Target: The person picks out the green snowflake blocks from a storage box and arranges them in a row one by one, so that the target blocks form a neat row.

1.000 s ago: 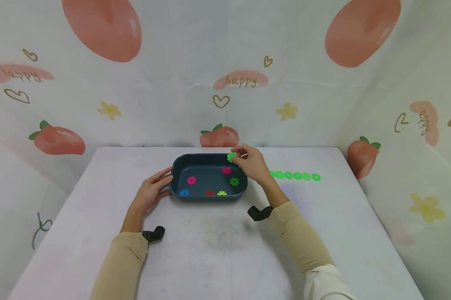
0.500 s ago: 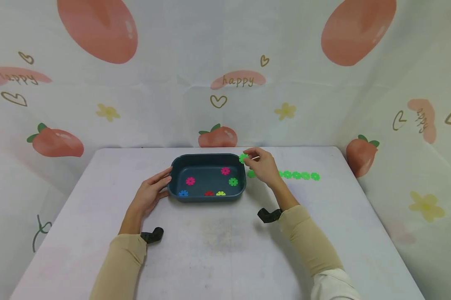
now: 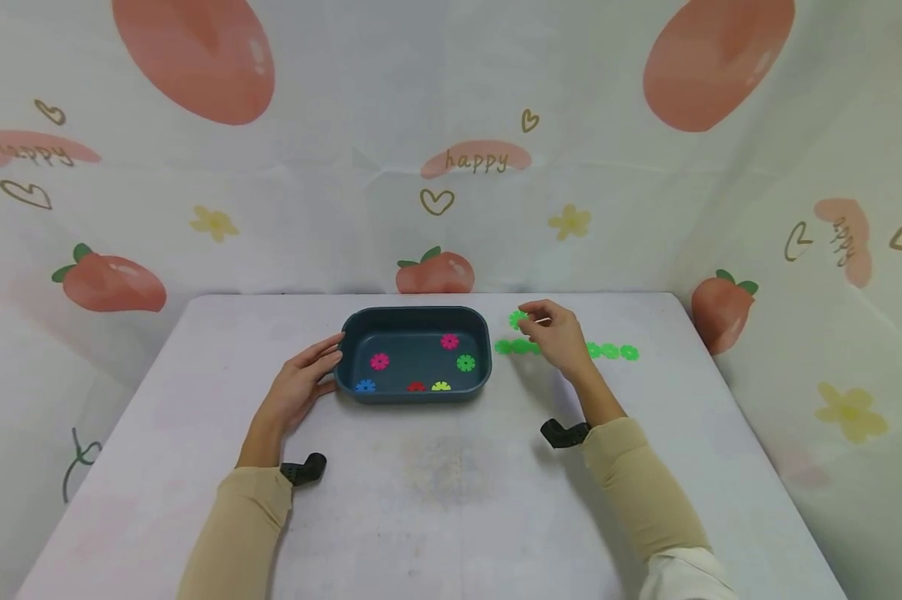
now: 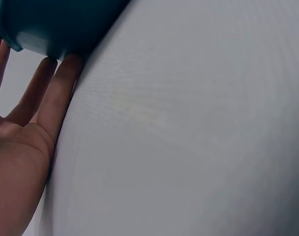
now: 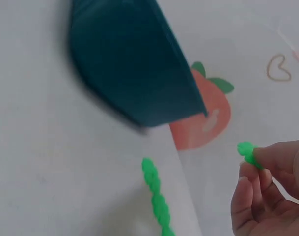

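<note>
My left hand touches the left end of a dark teal tray with nearly straight fingers. In the left wrist view its fingertips meet the tray's outer wall. Several flower-shaped plastic discs lie in the tray: two pink discs, one at the left, a green disc, plus blue, red and yellow ones along the near side. My right hand pinches a bright green flower disc between thumb and finger, right of the tray. Beneath that hand runs a row of green discs, its middle hidden by the hand.
The white table ends at a cloth backdrop printed with fruit, hearts and flowers. A black wrist mount sits on the left wrist, another on the right. The row of discs starts close to the tray's right end.
My right hand has carried the green disc from above the tray's far right corner rightward, over the row. More of the row's left end now shows. My left hand stays at the tray.
</note>
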Action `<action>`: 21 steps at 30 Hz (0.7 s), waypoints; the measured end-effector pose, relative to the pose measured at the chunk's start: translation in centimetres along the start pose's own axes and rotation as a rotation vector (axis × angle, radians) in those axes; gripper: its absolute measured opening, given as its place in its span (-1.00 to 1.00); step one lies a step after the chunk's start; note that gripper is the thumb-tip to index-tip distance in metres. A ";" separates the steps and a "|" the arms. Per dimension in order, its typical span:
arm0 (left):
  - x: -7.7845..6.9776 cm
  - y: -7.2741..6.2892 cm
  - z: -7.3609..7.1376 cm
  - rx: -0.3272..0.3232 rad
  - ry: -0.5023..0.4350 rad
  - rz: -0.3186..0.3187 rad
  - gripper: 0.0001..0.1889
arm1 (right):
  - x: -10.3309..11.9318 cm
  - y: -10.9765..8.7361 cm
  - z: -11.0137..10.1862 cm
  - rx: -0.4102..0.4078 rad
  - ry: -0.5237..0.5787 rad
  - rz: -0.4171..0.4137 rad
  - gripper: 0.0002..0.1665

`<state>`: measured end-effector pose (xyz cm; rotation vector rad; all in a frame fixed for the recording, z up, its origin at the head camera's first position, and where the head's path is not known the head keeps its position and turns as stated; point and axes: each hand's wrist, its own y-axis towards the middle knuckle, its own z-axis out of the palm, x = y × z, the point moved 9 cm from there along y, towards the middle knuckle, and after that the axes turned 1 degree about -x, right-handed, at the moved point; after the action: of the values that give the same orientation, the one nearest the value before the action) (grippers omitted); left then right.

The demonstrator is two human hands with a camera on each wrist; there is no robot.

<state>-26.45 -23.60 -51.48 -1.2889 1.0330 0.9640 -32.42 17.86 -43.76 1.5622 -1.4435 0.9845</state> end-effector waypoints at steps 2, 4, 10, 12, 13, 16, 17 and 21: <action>0.0 0.0 0.1 0.007 -0.003 0.001 -0.33 | -0.5 -0.1 -0.4 0.006 0.007 0.020 -0.66; 0.0 0.0 0.1 0.009 -0.016 0.000 -0.33 | -1.1 -0.3 -0.8 0.010 0.010 0.039 -0.64; 0.0 -0.1 0.2 0.010 -0.007 0.006 -0.33 | -1.4 -1.4 -2.7 0.006 0.017 0.106 -0.59; 0.0 -0.1 0.3 0.009 0.002 0.007 -0.32 | -1.1 -2.0 -3.3 0.000 0.014 0.117 -0.58; 0.0 -0.1 0.2 0.007 0.003 0.007 -0.32 | -0.9 -2.2 -3.6 -0.004 0.012 0.118 -0.57; 0.0 -0.1 0.2 0.007 0.003 0.006 -0.32 | -1.1 -2.6 -4.6 -0.021 0.016 0.118 -0.57; 0.0 -0.1 0.2 0.007 0.002 0.008 -0.32 | -1.4 -2.6 -4.9 -0.031 0.017 0.119 -0.57; -0.2 -0.1 0.2 0.009 0.000 0.010 -0.32 | -3.5 -2.1 -6.5 -0.080 -0.013 0.109 -0.58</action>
<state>-26.42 -23.43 -51.28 -1.2774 1.0432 0.9664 -30.78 25.29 -44.48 1.4482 -1.5717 0.9687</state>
